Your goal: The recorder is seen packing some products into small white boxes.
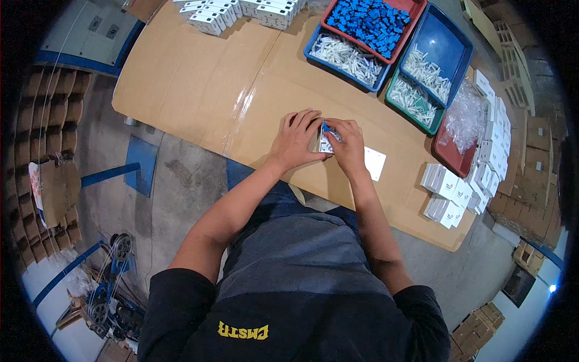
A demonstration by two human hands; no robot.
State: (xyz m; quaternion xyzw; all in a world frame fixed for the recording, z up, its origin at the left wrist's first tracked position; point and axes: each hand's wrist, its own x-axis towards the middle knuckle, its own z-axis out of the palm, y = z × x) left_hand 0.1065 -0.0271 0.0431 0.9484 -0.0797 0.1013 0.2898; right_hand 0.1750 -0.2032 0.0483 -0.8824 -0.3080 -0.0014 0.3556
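A small open white box (326, 145) lies on the cardboard-covered table between my two hands, with blue pieces (326, 127) showing at its far end. My left hand (294, 142) holds the box from the left, its index finger near the far end and its thumb at the near end. Over the right side of the box, my right hand (347, 143) has its fingers bent and pressed together. What those fingertips hold is hidden. Just right of that hand, a flat white card (374, 163) lies on the table.
Beyond my hands are a red tray (416, 23) of blue plastic pieces and a blue tray (309, 53) of white plugs. More trays stand at the right, with a red one (445, 158) holding clear plastic bags. White boxes (446, 193) are stacked near the right edge; others (208, 21) stand far left.
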